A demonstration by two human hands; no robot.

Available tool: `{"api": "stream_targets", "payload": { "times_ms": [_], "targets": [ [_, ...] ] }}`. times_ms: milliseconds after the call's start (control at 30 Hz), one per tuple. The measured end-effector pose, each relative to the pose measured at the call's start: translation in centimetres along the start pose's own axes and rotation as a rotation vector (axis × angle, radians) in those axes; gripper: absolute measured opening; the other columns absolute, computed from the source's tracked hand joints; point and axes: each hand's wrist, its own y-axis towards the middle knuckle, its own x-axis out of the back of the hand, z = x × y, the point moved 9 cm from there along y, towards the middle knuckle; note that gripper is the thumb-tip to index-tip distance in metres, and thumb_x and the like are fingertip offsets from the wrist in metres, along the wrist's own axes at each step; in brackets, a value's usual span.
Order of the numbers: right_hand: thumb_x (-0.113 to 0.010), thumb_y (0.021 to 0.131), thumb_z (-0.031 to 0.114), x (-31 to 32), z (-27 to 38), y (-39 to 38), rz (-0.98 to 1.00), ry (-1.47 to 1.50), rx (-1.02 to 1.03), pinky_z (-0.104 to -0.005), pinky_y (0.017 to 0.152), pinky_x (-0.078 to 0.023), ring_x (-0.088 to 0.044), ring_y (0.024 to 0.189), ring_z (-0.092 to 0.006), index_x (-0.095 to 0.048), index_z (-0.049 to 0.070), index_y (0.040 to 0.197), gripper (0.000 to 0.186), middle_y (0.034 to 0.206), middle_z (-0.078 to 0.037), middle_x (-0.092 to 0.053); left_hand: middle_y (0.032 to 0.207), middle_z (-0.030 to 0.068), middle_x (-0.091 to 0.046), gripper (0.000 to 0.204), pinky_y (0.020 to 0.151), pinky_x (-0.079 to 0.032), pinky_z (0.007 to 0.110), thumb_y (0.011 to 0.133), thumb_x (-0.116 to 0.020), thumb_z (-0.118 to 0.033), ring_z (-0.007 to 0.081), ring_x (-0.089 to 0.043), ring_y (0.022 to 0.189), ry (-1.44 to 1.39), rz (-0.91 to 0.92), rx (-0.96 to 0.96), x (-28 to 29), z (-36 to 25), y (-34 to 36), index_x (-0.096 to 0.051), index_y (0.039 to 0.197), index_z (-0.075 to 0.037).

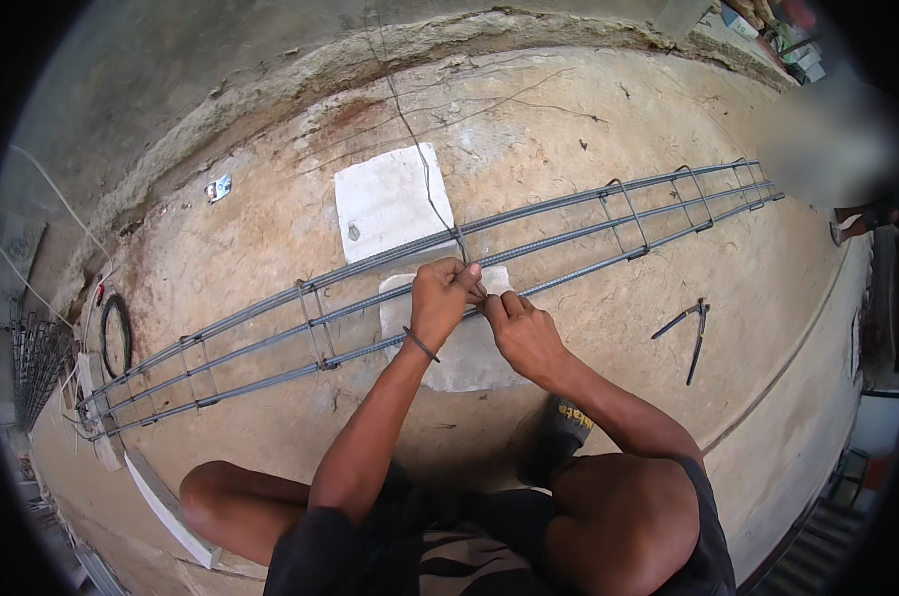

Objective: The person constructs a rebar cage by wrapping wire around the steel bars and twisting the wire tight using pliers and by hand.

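A long rebar cage (559,235) of ribbed steel bars with squarish stirrups (310,320) lies across the floor before me, rising from lower left to upper right. My left hand (440,301) pinches thin dark wire at the middle of the cage, and a dark band circles that wrist. Just right of it, my right hand (519,336) has its fingers closed on the same dark strands, close to the nearest bar. The fingers partly hide the strands and the stirrup there. From the hands' spot a long dark wire (410,129) stretches away over a white slab (390,199).
A second pale slab (469,358) lies under the cage. Pincers (695,328) with spread handles rest on the floor at right. A black wire coil (116,335) and stacked rebar cages (37,363) are at left. A person (857,219) is at the cage's far right end.
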Motion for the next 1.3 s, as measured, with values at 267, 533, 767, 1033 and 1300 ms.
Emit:
{"api": "stream_targets", "payload": {
  "times_ms": [267,533,767,1033,1300],
  "targets": [
    [-0.060,0.083,0.004,-0.7,-0.4,-1.8,-0.273,0.148,-0.022,-0.0364,0.049,-0.052,-0.063,0.063,-0.0266,-0.052,0.000,0.086,0.009,0.074,-0.012,-0.053,0.075,0.0075,-0.062,0.028,0.074,-0.057,0.036,0.099,-0.056,-0.024,0.0185,-0.063,0.069,-0.295,-0.201,-0.013,1.2,1.1,-1.1,-0.061,0.093,0.003],
    [-0.069,0.087,0.017,-2.7,-5.9,-3.3,-0.369,0.962,-0.673,-0.0317,0.048,-0.038,-0.045,0.048,-0.0126,-0.068,-0.002,0.079,0.021,0.054,-0.011,-0.056,0.071,0.0065,-0.054,0.031,0.075,-0.056,0.044,0.100,-0.053,-0.027,0.0210,-0.057,0.064,-0.569,-0.307,0.027,2.4,2.6,-3.1,-0.057,0.085,0.000],
    [-0.069,0.078,0.010,-0.5,-6.8,1.8,-0.127,0.546,-0.196,-0.0378,0.049,-0.040,-0.055,0.049,-0.0269,-0.066,-0.001,0.071,0.013,0.056,-0.014,-0.057,0.069,0.0059,-0.053,0.031,0.084,-0.052,0.043,0.100,-0.055,-0.024,0.0203,-0.056,0.066,-0.478,-0.264,-0.241,-0.2,1.6,-6.8,-0.058,0.083,0.003],
    [-0.067,0.063,0.009,-0.3,-2.8,7.2,0.375,0.474,0.638,-0.0384,0.050,-0.043,-0.058,0.054,-0.0280,-0.059,-0.002,0.065,0.014,0.059,-0.012,-0.056,0.071,0.0074,-0.067,0.026,0.062,-0.048,0.026,0.096,-0.061,-0.016,0.0093,-0.058,0.064,0.261,-0.251,-0.296,-5.4,-5.1,-5.3,-0.067,0.082,0.005],
    [-0.062,0.091,0.011,1.7,-17.8,3.3,-0.216,0.653,-0.535,-0.0253,0.048,-0.041,-0.054,0.055,-0.0073,-0.065,-0.004,0.090,0.015,0.061,-0.003,-0.058,0.073,0.0137,-0.069,0.027,0.055,-0.055,0.028,0.094,-0.063,-0.018,0.0180,-0.067,0.060,0.558,0.277,-0.001,-6.6,-5.4,6.5,-0.068,0.085,0.007]
  ]
}}
